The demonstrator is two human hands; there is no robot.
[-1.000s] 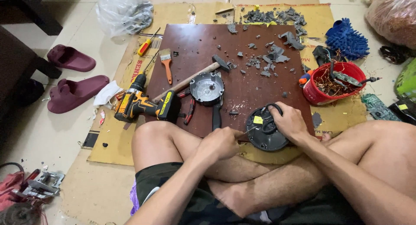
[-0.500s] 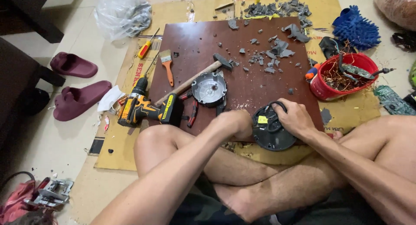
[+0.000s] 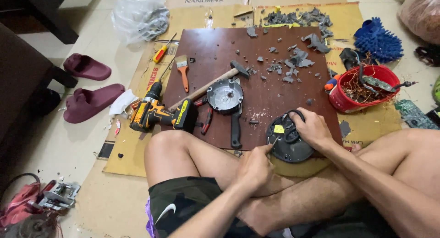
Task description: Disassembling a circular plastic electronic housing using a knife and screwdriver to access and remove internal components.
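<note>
Your right hand [image 3: 311, 128] covers the upper right part of the dark round disc [image 3: 288, 144], so whatever lies under your palm cannot be made out. The slim tool in your left hand [image 3: 254, 167] shows only its tip; the fist hides the rest, and its kind is too small to tell. Your knee cuts off the near edge of the brown board [image 3: 256, 87]. The bag [image 3: 421, 13] at the top right runs out of frame, as does the red-handled clutter [image 3: 27, 210] at the bottom left.

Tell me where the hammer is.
The hammer lies diagonally mid-board in the head view, on the brown board, between the paintbrush and round metal housing.
</note>
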